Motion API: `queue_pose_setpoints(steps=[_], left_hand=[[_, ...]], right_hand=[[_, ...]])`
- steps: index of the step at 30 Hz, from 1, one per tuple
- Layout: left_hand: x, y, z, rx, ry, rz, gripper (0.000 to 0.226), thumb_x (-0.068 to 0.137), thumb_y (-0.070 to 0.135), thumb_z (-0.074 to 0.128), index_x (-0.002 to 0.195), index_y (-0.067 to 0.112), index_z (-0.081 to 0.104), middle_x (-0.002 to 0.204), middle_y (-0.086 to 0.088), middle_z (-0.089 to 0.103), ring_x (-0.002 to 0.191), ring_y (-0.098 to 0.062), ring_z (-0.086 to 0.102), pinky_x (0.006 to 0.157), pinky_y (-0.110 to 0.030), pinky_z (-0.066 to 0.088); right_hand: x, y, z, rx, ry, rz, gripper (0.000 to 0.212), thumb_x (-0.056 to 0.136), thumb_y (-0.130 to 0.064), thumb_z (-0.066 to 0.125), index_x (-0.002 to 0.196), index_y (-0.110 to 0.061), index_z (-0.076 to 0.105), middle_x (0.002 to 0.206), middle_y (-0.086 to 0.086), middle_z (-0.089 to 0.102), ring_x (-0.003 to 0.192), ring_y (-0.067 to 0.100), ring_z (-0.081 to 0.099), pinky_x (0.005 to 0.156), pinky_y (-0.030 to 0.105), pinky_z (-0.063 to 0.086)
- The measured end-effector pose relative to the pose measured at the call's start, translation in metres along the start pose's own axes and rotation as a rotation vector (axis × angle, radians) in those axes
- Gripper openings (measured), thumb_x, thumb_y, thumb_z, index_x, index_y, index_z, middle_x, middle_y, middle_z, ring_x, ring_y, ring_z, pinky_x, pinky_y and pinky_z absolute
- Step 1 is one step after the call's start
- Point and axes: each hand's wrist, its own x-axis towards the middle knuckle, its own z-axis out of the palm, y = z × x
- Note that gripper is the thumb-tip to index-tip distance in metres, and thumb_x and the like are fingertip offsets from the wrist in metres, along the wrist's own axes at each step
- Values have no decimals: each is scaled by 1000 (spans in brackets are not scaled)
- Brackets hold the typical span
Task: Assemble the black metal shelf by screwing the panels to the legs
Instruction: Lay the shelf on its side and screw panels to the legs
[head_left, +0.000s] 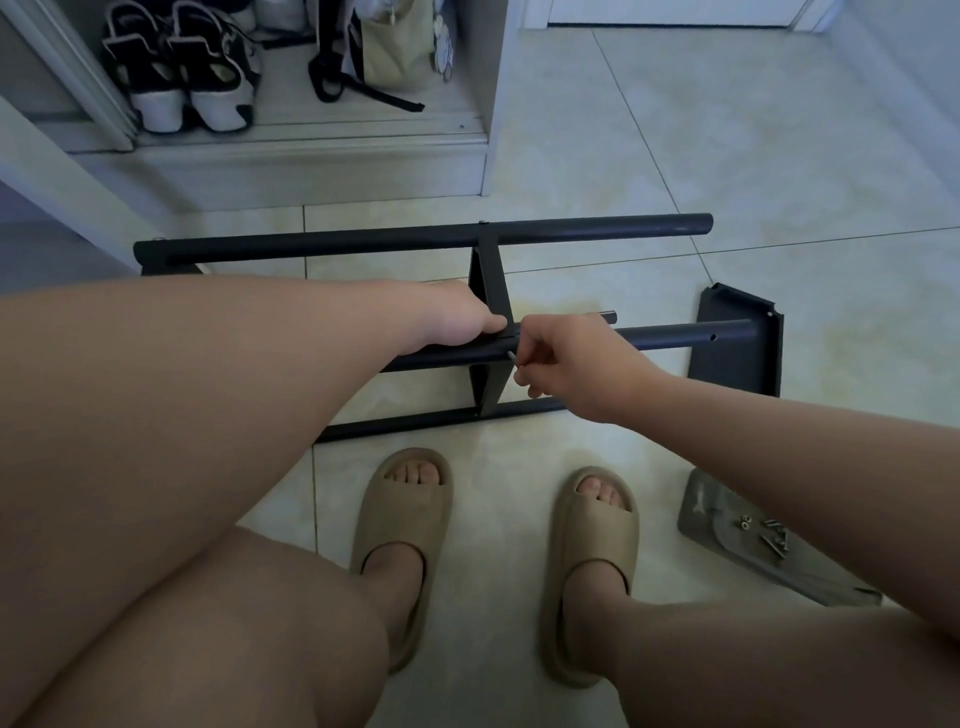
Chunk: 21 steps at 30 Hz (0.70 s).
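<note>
Knees (291, 613); right hand (582, 364) pinches screw (511, 357) at shelf leg (675, 332) (left hand (457, 322) grips it)

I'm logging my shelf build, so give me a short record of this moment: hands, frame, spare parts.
Left hand: grips the raised leg beside the fitted panel
Right hand: pinches a small silver screw at that leg
Frame: on its side on the tiled floor
Spare panel: on the floor by the leg's right end
Spare screws: on a grey bag, lower right

Black-white shoes (176, 78), perhaps a bag (395, 52), tan slippers (402, 519)
</note>
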Motion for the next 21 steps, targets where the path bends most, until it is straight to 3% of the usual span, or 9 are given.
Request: queue_pose_setpoints(steps=[5, 8, 11, 15, 21], left_hand=[[2, 0, 1, -23, 5, 5, 34, 95, 49, 59, 106, 17, 59, 113, -3, 56, 104, -27, 52, 88, -35, 38], [3, -1, 1, -36, 0, 4, 39, 96, 48, 59, 118, 17, 61, 113, -1, 52, 104, -26, 49, 89, -35, 36], [4, 0, 1, -29, -6, 3, 35, 96, 48, 59, 113, 18, 60, 114, -2, 54, 103, -26, 50, 89, -35, 37], [4, 0, 0, -26, -12, 0, 36, 96, 48, 59, 111, 16, 62, 112, -4, 56, 104, -27, 53, 89, -36, 40], [4, 1, 0, -24, -4, -2, 31, 96, 48, 59, 103, 18, 60, 110, -3, 56, 103, -26, 52, 86, -35, 38]], right_hand=[[5, 0, 4, -7, 32, 3, 10, 93, -6, 62, 87, -14, 62, 81, 6, 73, 79, 21, 73, 54, 34, 55], [6, 1, 7, 12, 40, 6, 16, 93, -6, 63, 83, -18, 60, 81, 6, 74, 80, 22, 72, 52, 29, 53], [7, 2, 8, 42, 51, 18, 24, 92, -6, 65, 78, -23, 57, 79, 3, 74, 79, 20, 72, 52, 22, 53], [9, 5, 11, 169, 64, 56, 24, 89, -1, 67, 76, -19, 58, 79, 10, 74, 75, 22, 74, 79, 48, 60], [11, 4, 16, 315, 78, 109, 22, 89, 3, 67, 75, -10, 58, 76, 18, 73, 70, 30, 74, 80, 52, 61]])
